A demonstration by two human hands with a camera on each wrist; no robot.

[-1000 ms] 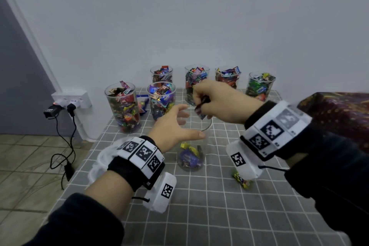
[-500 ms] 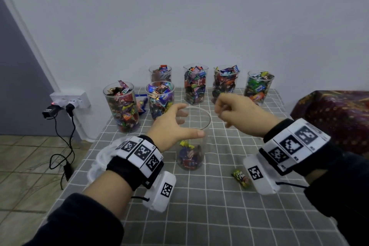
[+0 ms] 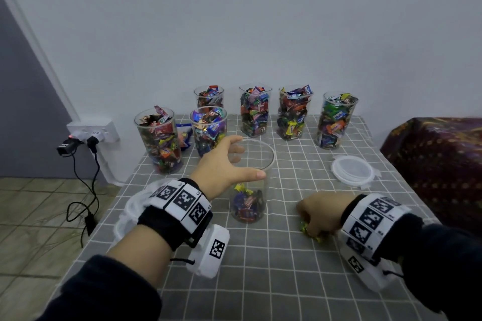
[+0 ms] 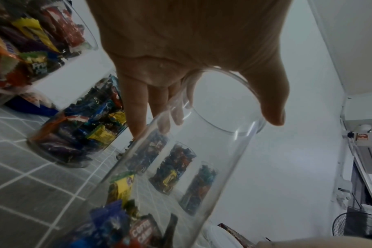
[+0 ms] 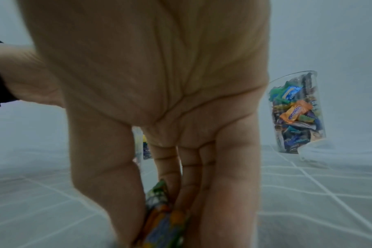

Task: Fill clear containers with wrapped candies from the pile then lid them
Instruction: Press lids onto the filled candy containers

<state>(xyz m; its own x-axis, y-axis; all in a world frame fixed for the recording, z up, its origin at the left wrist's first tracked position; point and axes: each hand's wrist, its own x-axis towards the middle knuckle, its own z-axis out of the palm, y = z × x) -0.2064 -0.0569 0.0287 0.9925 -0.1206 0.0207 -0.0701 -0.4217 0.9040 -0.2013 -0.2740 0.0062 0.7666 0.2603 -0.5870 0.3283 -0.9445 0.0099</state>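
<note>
Left hand (image 3: 221, 164) curled in grip; right hand (image 3: 319, 212) pinching, fingers down.

A plain pale wall (image 3: 234, 21) fills the back of the room, lit evenly and dimly. At the left a grey door (image 3: 23, 112) stands behind a white frame (image 3: 44, 60). Low on the wall sits a white socket (image 3: 91, 129) with a red light and two black plugs; their cables (image 3: 80, 190) trail down onto the beige tiled floor (image 3: 39, 216). The tabletop (image 3: 260, 281) wears a grey cloth with a white grid. At the right is dark patterned fabric (image 3: 430, 159).
</note>
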